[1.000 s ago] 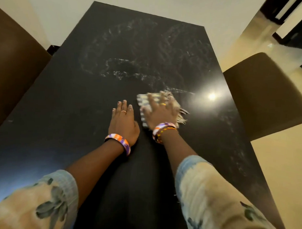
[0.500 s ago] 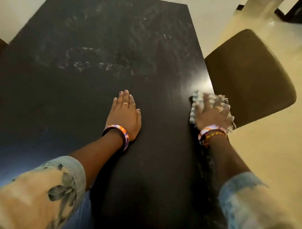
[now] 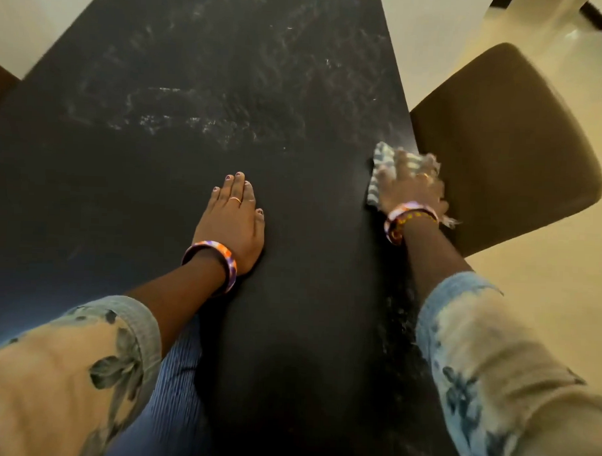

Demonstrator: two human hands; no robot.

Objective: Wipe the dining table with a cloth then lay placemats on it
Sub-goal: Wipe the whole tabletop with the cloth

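Pale tiled floor, dark dining table [image 3: 202, 71] filling most of the view, brown chair [image 3: 507, 146] tucked at its right side, sliver of another at the far left.

Cloth [image 3: 383, 162]: striped, bunched, sitting at the table's right edge, roughly level with the chair seat. It lies directly under our right hand [image 3: 410, 190], fingers spread flat on top and pressing down, not pinching; part of the cloth and a frayed fringe poke out past the edge near the wrist. Long axis of the wad runs roughly along the table edge, as far as the blur lets us judge.

Left hand [image 3: 231, 222] is flat on the table near the middle, fingers together and extended, holding nothing; reads as a brace. Well apart from the cloth, so the right hand is the only one placed to drive it.

Key relation: the streaky whitish smears [image 3: 207, 122] sit ahead and to the left of the cloth, across the table's far half. More specks run along the right edge nearer us, beside the right forearm. Next stroke probably needs to go forward-left or back along that edge; our judgement, wiping is mid-way.

Hard to read:
- right hand and cloth motion-blurred, cloth fold count unclear
- how much cloth overhangs the edge, can't tell
- table's near end hidden by sleeves and our body
- no placemats in view
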